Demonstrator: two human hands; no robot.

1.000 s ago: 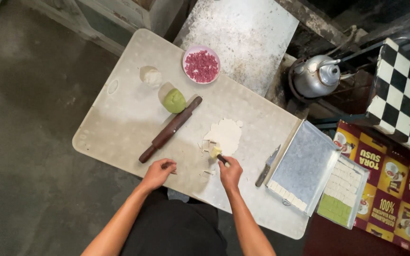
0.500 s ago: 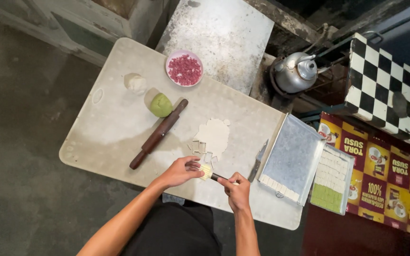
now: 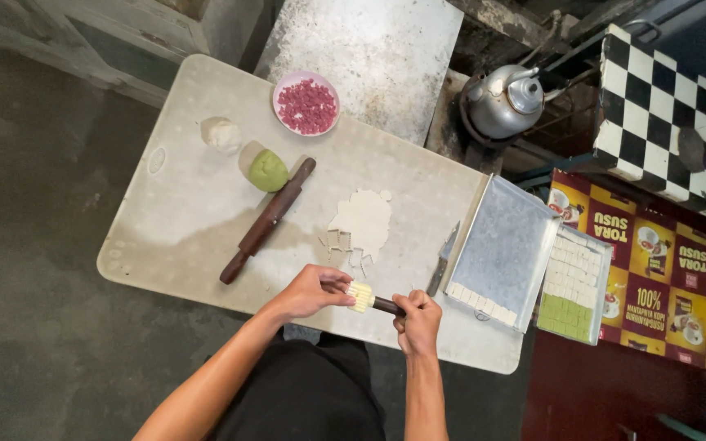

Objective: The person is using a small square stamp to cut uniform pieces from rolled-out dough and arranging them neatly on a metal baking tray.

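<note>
Hands occupy the near edge of the pale rectangular work board (image 3: 165,237). The right hand (image 3: 418,320) is closed around the dark handle of a small ridged wooden tool (image 3: 373,300); the left hand (image 3: 314,290) is pinched at the tool's pale ridged end, fingertips together on what appears to be a small piece of dough, too small to confirm. Just beyond lie several small cut dough squares (image 3: 343,243) beside a flat, irregular sheet of white rolled dough (image 3: 365,219), partly cut along its near side. A dark-handled knife (image 3: 443,260) lies to the right, near a metal tray (image 3: 510,245) carrying a single row of pale pieces along its near rim; most of it is bare. A second tray (image 3: 575,286) further right holds white and green squares. A dark wooden rolling pin (image 3: 267,220) lies diagonally at left. Farther off sit a green dough ball (image 3: 268,170), a white dough ball (image 3: 222,135) and a pink bowl of red bits (image 3: 306,104). Assessment: shaping is at an early stage; both balls remain unrolled.
</note>
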